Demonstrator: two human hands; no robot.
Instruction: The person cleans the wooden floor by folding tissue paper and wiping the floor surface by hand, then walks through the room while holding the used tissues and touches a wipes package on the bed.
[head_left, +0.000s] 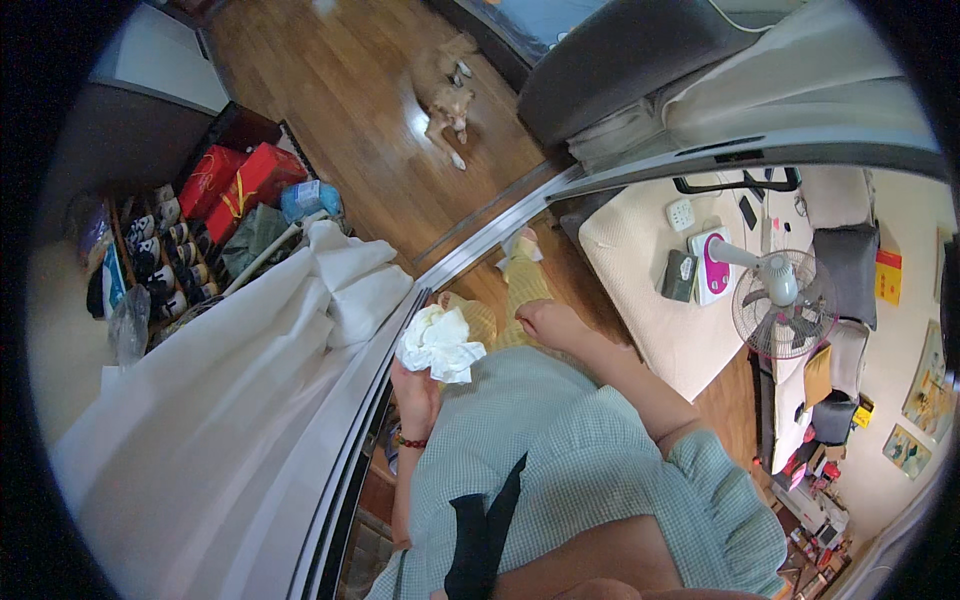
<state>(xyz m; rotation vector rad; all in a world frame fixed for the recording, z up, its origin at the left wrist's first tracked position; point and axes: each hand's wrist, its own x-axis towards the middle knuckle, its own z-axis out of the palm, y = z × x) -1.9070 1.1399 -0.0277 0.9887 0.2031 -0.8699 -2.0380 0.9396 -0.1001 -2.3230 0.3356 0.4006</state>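
My left hand (417, 396) holds a bunch of crumpled white tissue paper (442, 341) in front of my left hip. The paper hides most of its fingers, and a beaded bracelet (412, 443) circles the wrist. Bent across my front, my right hand (553, 324) has its fingers curled in, with nothing seen in them. Below it are my yellow trousers (526, 281) and one foot beside the sliding-door track (502, 238).
A tan dog (448, 101) lies on the wooden floor (337, 105) beyond the track. To the left hang white curtains (247, 390), near a rack of shoes (161, 259) and red boxes (255, 191). A cream-covered table (637, 247) with a fan (784, 300) stands at right.
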